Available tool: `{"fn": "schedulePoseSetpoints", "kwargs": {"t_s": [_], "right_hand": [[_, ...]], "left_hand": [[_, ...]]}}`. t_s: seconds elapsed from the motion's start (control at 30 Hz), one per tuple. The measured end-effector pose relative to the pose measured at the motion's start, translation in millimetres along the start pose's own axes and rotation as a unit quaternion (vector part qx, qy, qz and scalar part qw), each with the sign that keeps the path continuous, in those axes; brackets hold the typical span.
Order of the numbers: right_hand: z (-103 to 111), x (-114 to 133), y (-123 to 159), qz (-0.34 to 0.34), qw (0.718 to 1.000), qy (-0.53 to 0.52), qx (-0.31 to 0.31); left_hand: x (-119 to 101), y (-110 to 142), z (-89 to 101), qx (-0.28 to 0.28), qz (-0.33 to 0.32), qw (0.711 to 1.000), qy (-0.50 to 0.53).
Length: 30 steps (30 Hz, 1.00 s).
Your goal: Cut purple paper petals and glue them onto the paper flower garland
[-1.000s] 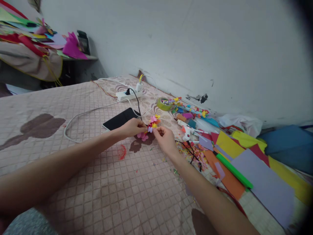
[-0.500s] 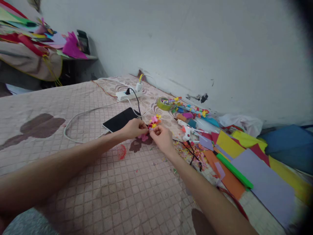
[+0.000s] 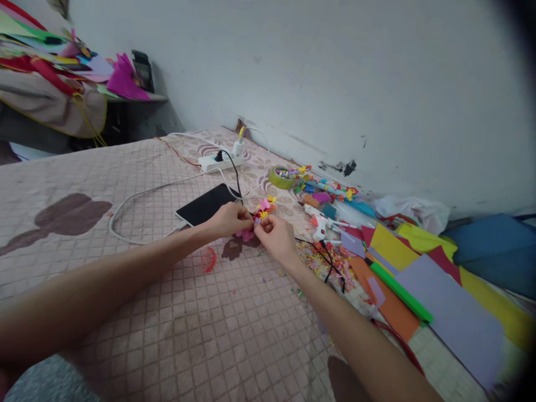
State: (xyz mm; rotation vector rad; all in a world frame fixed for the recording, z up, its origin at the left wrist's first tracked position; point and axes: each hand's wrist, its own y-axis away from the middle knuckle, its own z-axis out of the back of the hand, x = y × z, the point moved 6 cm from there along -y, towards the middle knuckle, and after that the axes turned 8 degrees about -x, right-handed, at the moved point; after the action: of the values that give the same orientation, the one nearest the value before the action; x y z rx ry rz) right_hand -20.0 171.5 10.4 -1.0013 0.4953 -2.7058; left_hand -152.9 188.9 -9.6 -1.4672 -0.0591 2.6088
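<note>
My left hand [image 3: 228,219] is closed in a pinch, its fingertips meeting those of my right hand [image 3: 278,239]. Between the right thumb and finger shows a small purple paper piece [image 3: 257,221]. What the left fingertips grip is too small and hidden to name. A cluster of small pink, yellow and red paper flowers [image 3: 264,207] lies just beyond the fingertips. Pink paper petals [image 3: 246,234] show below them, partly covered by the fingers. A black-screened tablet [image 3: 207,204] lies beside my left hand.
Behind the tablet stands a white power strip [image 3: 220,162] with cables looping over the quilted cover. To the right are a tape roll [image 3: 281,177], a white glue gun [image 3: 320,226], paper scraps [image 3: 330,259], a green stick [image 3: 400,292] and coloured sheets [image 3: 452,312]. A red mesh piece [image 3: 208,259] lies nearer.
Almost nothing differs. Both hands stay pinched together at the same spot, with the right fingers shifted very slightly left.
</note>
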Motion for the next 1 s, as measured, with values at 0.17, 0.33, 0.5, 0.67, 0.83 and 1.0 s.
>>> {"fn": "schedulePoseSetpoints", "kwargs": {"t_s": [0.17,0.33,0.5,0.67,0.83,1.0], "right_hand": [[-2,0,-2,-0.004,1.0,0.003,0.0],[-4,-1,-3,-0.001,1.0,0.004,-0.003],[-4,-3,-4,0.001,1.0,-0.003,-0.006],[-7,-6,-6,-0.005,1.0,-0.019,-0.01],[-5,-6,-3,-0.007,0.999,-0.04,-0.011],[5,-10,4,-0.008,0.998,-0.058,-0.005]], "left_hand": [[-1,0,-1.2,0.012,-0.004,1.0,0.0],[-2,1,-0.5,0.01,0.006,1.0,0.007],[-2,2,-0.9,0.014,0.014,0.999,0.025],[2,1,-2.4,0.018,0.012,0.999,0.032],[1,1,-1.3,0.017,0.002,1.0,0.012],[-1,2,-0.4,0.018,-0.001,1.0,0.003]]}}
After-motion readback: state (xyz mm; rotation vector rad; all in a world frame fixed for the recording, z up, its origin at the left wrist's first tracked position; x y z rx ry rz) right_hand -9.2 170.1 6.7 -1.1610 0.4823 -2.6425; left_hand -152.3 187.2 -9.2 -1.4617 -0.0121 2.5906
